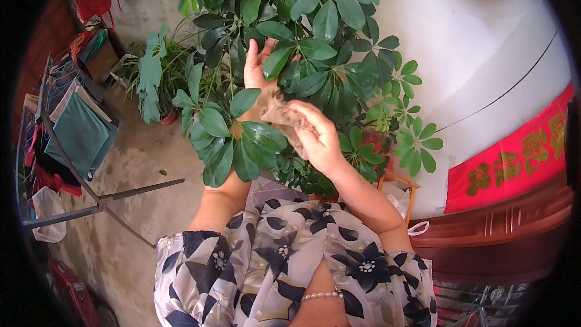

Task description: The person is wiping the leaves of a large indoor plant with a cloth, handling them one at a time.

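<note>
A large potted plant with glossy dark green leaves fills the upper middle, in front of me. My left hand reaches up among the leaves, its visible fingers stretched out and apart. A leaf hides part of that hand, and lower leaves cover much of my left forearm. My right hand is closed on a crumpled tan cloth with dark smudges. The cloth lies against or just in front of my left wrist; whether they touch I cannot tell.
On the left stands a drying rack hung with clothes and a teal cloth. Behind it are a smaller potted plant and a wall. A red banner and dark red wooden furniture are at the right.
</note>
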Action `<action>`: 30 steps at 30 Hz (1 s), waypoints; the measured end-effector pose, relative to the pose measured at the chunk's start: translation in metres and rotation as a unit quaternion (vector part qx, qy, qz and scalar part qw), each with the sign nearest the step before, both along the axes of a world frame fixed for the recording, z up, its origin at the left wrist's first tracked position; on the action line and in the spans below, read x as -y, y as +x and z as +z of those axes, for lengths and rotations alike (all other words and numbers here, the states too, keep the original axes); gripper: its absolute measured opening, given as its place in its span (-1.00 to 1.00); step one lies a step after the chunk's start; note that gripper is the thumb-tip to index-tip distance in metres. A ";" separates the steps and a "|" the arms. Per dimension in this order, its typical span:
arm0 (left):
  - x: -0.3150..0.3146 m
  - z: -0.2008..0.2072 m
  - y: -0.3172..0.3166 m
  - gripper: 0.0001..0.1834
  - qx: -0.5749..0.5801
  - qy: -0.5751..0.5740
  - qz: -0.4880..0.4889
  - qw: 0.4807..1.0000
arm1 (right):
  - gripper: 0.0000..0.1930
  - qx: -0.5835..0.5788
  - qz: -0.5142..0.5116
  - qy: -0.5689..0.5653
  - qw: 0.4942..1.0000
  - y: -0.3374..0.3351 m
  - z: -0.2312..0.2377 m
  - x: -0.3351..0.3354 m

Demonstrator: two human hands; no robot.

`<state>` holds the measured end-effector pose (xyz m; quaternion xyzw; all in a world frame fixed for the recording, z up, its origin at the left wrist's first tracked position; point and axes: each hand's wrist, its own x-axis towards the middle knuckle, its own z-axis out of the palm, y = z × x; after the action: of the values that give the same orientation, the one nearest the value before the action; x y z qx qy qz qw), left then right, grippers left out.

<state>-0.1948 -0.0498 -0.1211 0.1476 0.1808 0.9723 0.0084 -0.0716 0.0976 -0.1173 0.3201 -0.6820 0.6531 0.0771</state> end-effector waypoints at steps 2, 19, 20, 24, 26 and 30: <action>-0.004 -0.001 -0.001 -0.32 0.103 -0.043 0.049 0.993 | -0.58 -0.136 -0.035 -0.025 0.990 -0.004 0.015 -0.003; 0.004 -0.036 0.008 -0.46 0.003 -0.199 0.014 0.980 | -0.57 -0.148 -0.126 0.191 0.962 -0.018 -0.003 -0.022; 0.005 -0.031 0.010 -0.49 0.019 -0.241 0.075 0.967 | -0.56 -0.122 -0.111 0.146 0.975 -0.015 0.003 -0.023; 0.012 0.022 0.040 -0.64 0.018 -0.313 0.203 0.928 | -0.54 -0.131 -0.071 0.064 0.987 -0.007 0.027 -0.031; 0.024 0.033 0.048 -0.64 -0.014 -0.391 0.269 0.880 | -0.55 -0.140 -0.039 0.030 0.989 -0.007 0.030 -0.029; 0.068 0.016 0.033 -0.77 0.069 -0.321 0.261 0.908 | -0.53 0.043 0.162 -0.016 0.986 -0.006 0.030 -0.009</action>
<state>-0.1613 -0.1174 -0.1051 0.0170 0.5145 0.8368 -0.1862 -0.0778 0.1063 -0.0871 0.3971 -0.6134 0.6806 -0.0539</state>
